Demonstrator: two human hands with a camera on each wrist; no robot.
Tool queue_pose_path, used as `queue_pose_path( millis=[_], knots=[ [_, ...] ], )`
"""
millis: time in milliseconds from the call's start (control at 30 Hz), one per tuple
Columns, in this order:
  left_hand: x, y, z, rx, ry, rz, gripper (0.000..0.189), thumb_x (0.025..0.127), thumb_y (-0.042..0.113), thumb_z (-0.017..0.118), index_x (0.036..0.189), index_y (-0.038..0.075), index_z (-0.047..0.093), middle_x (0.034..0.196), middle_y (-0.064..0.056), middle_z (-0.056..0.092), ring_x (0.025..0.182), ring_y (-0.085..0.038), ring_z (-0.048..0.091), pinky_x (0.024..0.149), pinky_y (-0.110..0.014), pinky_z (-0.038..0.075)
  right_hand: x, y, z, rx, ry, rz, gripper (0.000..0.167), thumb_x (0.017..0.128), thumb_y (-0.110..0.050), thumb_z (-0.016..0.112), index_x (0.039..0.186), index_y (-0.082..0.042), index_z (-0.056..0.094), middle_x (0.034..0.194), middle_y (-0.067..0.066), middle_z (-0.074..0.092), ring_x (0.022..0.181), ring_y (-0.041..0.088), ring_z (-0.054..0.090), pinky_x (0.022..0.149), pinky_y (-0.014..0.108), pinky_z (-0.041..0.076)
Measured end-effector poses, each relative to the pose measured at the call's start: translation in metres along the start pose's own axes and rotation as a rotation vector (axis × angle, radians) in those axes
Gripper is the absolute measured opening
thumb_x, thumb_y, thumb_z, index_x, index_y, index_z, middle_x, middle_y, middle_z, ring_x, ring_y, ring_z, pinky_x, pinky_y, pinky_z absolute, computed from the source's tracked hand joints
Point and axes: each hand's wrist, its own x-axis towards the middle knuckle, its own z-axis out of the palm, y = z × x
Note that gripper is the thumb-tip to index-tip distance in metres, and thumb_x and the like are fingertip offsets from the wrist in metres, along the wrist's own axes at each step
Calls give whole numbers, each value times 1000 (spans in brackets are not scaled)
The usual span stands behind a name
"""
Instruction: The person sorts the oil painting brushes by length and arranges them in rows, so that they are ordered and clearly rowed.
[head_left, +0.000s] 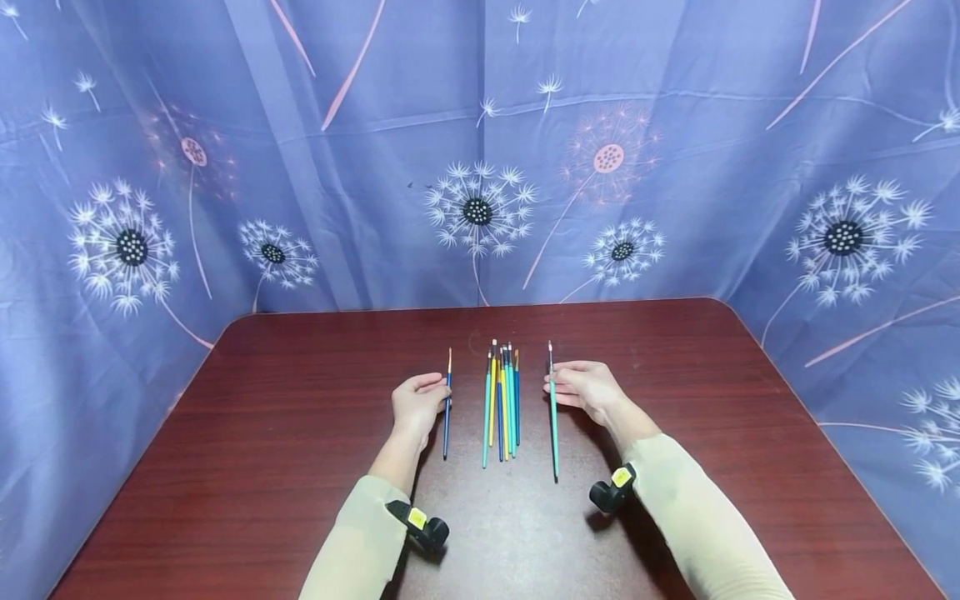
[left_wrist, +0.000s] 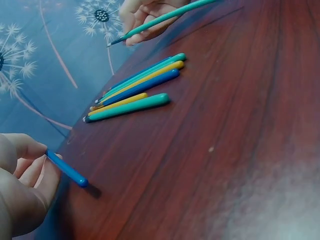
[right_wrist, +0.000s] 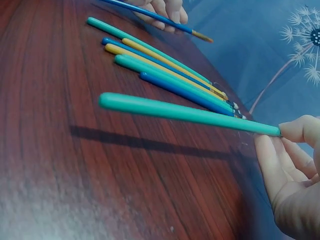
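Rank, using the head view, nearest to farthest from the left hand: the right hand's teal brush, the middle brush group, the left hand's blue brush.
1. Blue brush: pinched in the left hand.
2. Brush group: between the hands.
3. Teal brush: in the right hand, beyond the group.

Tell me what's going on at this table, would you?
A person's left hand pinches a blue brush, and the right hand holds a green brush, which looks raised, since its shadow falls apart from it. Between the hands, the other brushes, in green, yellow and blue, lie close together on the table, bristle ends pointing away from the person.
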Motion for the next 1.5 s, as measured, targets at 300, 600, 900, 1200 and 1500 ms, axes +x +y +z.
queue_pose_path(
  millis=[300, 600, 900, 1200, 1500],
  knots=[
    [4, 6, -14, 11, 33, 10, 31, 80, -8, 61, 112, -10, 59, 109, -28, 65, 80, -17, 68, 67, -25, 58, -2, -2, -11, 4, -14, 3, 47, 89, 0, 52, 131, 17, 38, 87, 4, 71, 78, 12, 70, 72, 27, 58],
    [10, 9, -31, 31, 74, -7, 31, 81, -8, 61, 111, -9, 59, 103, -21, 68, 77, -12, 67, 66, -23, 58, -3, -2, -24, 22, -38, 6, 49, 90, -1, 55, 132, 18, 36, 84, 1, 71, 78, 12, 70, 73, 26, 58],
    [15, 11, -49, 48, 104, -16, 34, 80, -8, 62, 114, -8, 58, 104, -21, 68, 68, -4, 64, 61, -19, 56, -6, -3, -39, 20, -36, -1, 50, 90, 0, 55, 132, 18, 35, 85, 1, 71, 79, 12, 70, 75, 27, 58],
    [17, 13, -65, 52, 115, -10, 36, 80, -9, 63, 115, -9, 55, 90, -8, 70, 65, -2, 64, 59, -17, 55, -9, -3, -56, 23, -30, 15, 51, 91, -1, 54, 134, 18, 32, 84, -1, 71, 79, 11, 70, 73, 25, 58],
    [17, 18, -78, 146, 154, 21, 35, 79, -9, 64, 112, -10, 57, 94, -14, 70, 63, 1, 62, 59, -17, 55, -11, -7, -67, 26, -24, 9, 51, 91, 0, 54, 134, 17, 32, 86, -1, 72, 80, 11, 70, 73, 24, 57]
  ],
)
